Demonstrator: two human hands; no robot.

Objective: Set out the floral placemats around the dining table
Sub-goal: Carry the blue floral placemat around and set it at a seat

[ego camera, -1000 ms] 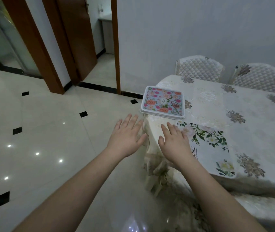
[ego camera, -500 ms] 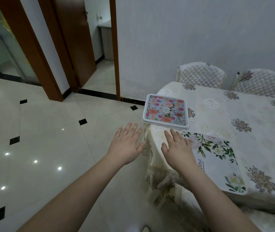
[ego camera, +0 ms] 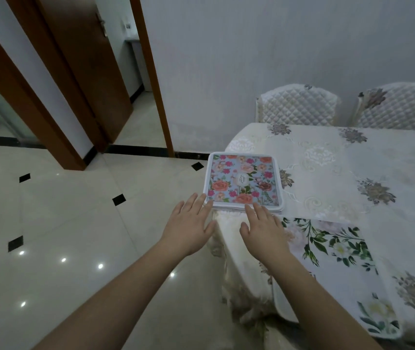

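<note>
A stack of square placemats [ego camera: 243, 183], the top one blue with pink and orange roses and a white border, lies on the near left corner of the dining table [ego camera: 340, 168]. My left hand [ego camera: 188, 227] is flat with spread fingers, its fingertips at the stack's near left corner. Palm down and empty, my right hand [ego camera: 263, 229] has its fingertips at the stack's near edge. One white placemat with green leaves [ego camera: 337, 258] lies flat along the table's near edge, just right of my right hand.
The table wears a cream tablecloth with brown flowers that hangs over its left end. Two quilted white chairs [ego camera: 297, 103] stand at the far side against the wall. Glossy tiled floor [ego camera: 75, 223] lies to the left, with a doorway and wooden door beyond.
Both hands have moved forward from the table corner up to the near edge of the placemat stack. The camera has come closer to the table.
</note>
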